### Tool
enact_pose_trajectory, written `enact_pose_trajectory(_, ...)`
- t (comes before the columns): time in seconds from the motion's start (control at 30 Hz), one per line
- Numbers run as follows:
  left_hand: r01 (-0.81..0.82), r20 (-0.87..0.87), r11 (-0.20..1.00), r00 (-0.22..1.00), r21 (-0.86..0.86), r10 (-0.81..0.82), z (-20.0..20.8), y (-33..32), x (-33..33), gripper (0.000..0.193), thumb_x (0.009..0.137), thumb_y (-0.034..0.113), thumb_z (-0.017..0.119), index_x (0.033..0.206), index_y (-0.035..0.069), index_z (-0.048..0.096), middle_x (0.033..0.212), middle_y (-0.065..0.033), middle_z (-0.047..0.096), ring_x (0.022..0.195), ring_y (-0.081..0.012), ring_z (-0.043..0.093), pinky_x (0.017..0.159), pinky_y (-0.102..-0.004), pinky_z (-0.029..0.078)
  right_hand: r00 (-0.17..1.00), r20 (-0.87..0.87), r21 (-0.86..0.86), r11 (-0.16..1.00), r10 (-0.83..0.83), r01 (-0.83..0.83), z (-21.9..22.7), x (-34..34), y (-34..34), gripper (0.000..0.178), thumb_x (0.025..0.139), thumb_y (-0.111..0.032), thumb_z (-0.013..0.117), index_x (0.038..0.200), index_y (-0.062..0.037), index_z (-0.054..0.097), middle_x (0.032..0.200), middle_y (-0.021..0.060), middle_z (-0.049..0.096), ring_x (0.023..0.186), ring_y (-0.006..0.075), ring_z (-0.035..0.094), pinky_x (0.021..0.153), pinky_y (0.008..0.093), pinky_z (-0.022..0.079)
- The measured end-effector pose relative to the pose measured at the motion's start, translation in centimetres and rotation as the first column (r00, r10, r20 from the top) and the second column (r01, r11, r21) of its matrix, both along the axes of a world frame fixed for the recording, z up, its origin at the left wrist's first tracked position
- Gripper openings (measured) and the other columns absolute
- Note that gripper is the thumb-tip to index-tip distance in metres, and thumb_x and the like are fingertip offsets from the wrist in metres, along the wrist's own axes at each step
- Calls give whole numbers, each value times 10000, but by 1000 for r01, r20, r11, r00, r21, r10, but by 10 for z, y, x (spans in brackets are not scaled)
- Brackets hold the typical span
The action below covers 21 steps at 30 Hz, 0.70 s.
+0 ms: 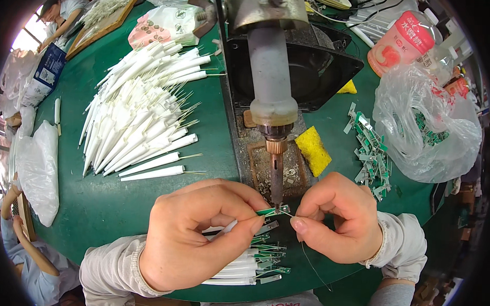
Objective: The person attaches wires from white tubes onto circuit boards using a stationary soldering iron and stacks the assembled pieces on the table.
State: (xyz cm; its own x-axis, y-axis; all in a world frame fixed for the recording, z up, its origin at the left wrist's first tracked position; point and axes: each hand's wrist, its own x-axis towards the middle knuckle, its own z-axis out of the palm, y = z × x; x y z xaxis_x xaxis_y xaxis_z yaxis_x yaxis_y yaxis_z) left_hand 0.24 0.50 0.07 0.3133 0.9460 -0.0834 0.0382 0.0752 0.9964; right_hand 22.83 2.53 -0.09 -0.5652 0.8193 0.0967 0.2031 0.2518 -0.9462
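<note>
My left hand (196, 232) is closed in a pinch on a small green circuit board (263, 212), with part of a white tapered tube (229, 226) showing among its fingers. Directly above the board, the tip of a mounted soldering iron (276, 181) points down and meets its end. Thumb and forefinger of my right hand (342, 221) grip a thin solder wire (311, 260); its near end reaches the iron's tip while the tail hangs loose below. Under my left hand lies a row of white tubes with boards attached (243, 271), partly hidden.
A heap of white tapered tubes with wire leads (135, 117) covers the left side. Loose circuit boards (371, 157) lie right, beside a clear plastic bag (429, 127). A yellow sponge (313, 151) and black fan housing (312, 69) stand near the iron. Other people sit at left.
</note>
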Motion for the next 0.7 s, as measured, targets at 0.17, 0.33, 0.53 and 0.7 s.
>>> enact_pose_trajectory(0.17,-13,-32,1000,999,-19,13,2,1,1,80,808,-137,631,856,-80,603,1026,-188,612,795,-155,665,716,-246,545,999,-22,46,999,-26,27,-7,-2,-1,142,832,5,671,883,-7,540,661,13,608,518,38,557,459,186,398)
enact_pose_trajectory(0.33,-55,126,989,989,-137,73,2,1,5,85,815,-135,624,871,-78,598,1022,-187,612,796,-160,672,720,-245,546,991,-86,10,994,-103,105,-12,-5,-3,140,815,10,683,862,-17,553,634,-11,589,489,14,524,427,182,371)
enact_pose_trajectory(0.53,-67,174,986,980,-153,94,2,1,6,80,816,-129,625,869,-77,593,1014,-190,610,789,-173,678,726,-262,560,988,-118,-18,995,-98,96,-14,-6,-3,127,828,14,674,872,-3,556,647,-13,589,509,14,526,441,183,377)
enact_pose_trajectory(0.7,-66,141,971,985,-232,100,3,3,-1,71,818,-123,628,862,-78,596,1013,-193,610,797,-179,675,731,-273,568,992,-106,-133,989,-71,57,-10,-5,-1,108,873,-20,633,861,-22,527,624,18,590,503,55,559,447,212,390)
